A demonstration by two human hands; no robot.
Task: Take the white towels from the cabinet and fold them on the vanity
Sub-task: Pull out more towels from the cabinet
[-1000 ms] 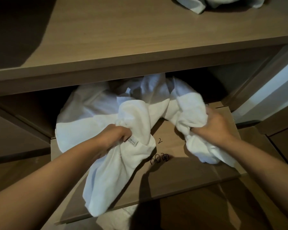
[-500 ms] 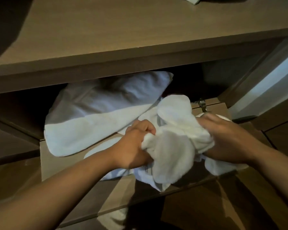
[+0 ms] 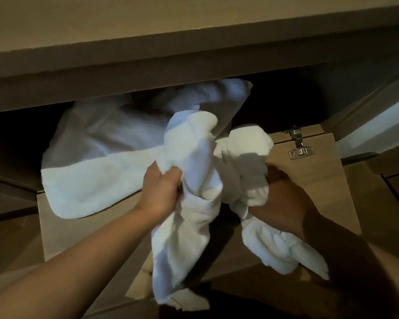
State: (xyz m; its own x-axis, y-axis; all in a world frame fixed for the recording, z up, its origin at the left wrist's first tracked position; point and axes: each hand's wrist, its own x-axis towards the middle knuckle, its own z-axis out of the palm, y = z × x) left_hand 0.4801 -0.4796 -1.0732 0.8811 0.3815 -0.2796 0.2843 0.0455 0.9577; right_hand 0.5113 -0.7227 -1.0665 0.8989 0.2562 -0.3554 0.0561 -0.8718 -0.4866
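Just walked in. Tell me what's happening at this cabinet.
A person is pulling white towels out of the open cabinet. The left hand grips one bunched towel that hangs down in front, and the right hand grips another. A larger white towel lies half out on the shelf. The hinged door is folded down. Nothing is folded yet.

The picture is dim and a little soft. The towel (image 3: 189, 203) is lit from above and the left. The cabinet (image 3: 286, 104) inside is kept very dark. The right hand (image 3: 283, 196) is covered by shadow. Straight edges are bent near the sides.
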